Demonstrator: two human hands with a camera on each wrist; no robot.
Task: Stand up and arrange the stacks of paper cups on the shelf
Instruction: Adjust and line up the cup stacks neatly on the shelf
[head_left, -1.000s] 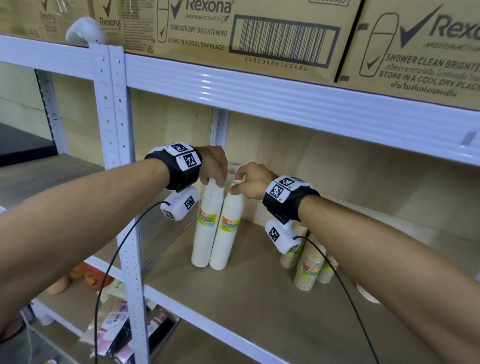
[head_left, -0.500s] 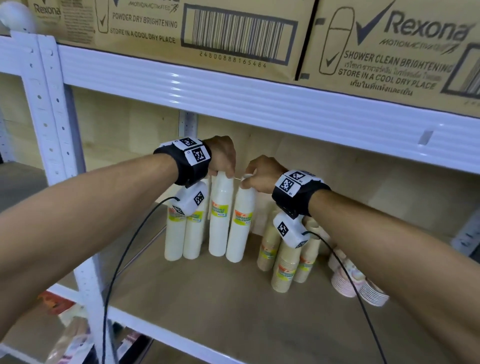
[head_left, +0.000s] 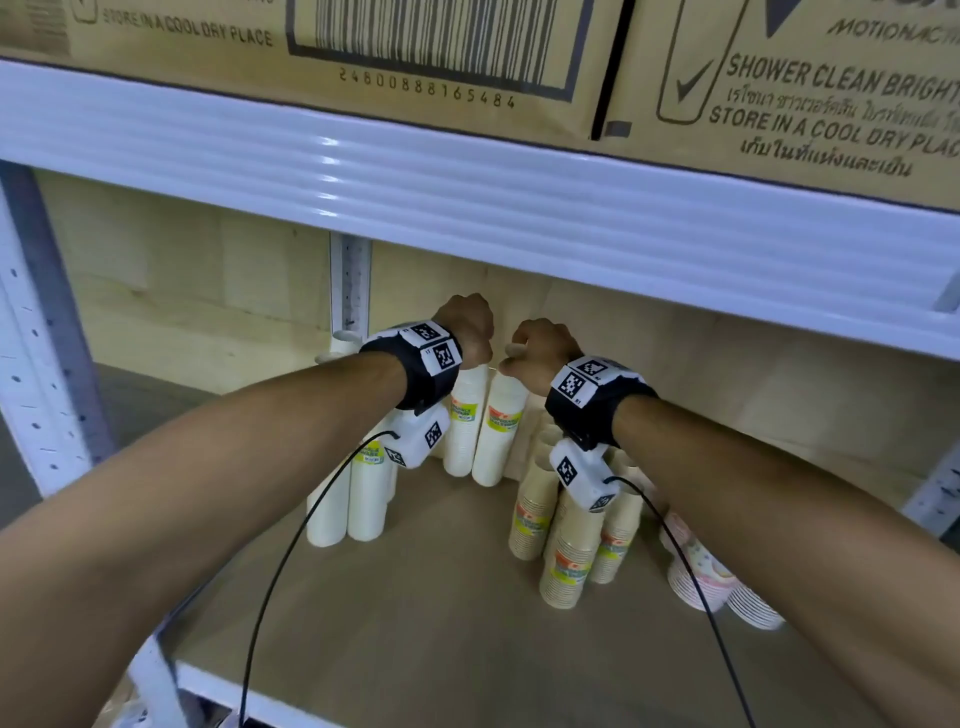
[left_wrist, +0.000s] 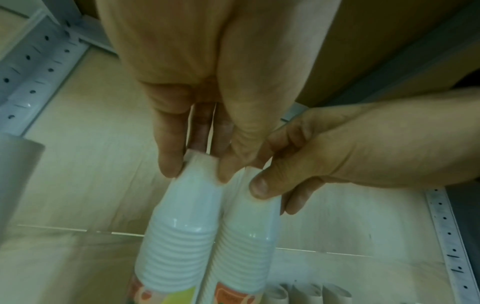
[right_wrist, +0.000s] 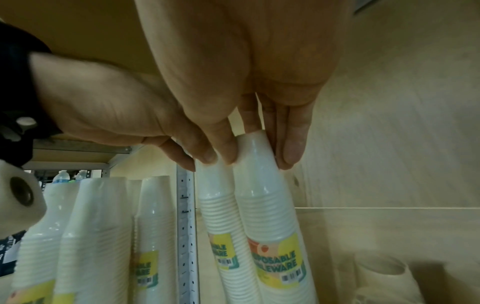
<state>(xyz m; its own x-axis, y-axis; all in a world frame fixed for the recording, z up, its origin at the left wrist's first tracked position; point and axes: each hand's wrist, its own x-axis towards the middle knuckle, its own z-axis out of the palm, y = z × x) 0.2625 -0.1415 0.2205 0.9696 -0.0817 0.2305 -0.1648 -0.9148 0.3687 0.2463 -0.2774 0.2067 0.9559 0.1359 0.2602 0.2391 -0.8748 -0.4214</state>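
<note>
Head view: left hand (head_left: 464, 330) and right hand (head_left: 540, 349) each pinch the top of one white cup stack — left stack (head_left: 466, 426), right stack (head_left: 500, 432) — standing upright and touching on the shelf (head_left: 441, 623). Wrist bands hide the fingers here; the wrist views show fingers (left_wrist: 168, 148) and thumb curled round each tip. Below the fingers, labels read "DISPOSABLE …LEWARE", partly cut off. Cartons (head_left: 810, 93) above read "STORE IN A COOL DRY PLACE". Beige stacks (head_left: 563, 551) are partly hidden behind the right wrist camera.
</note>
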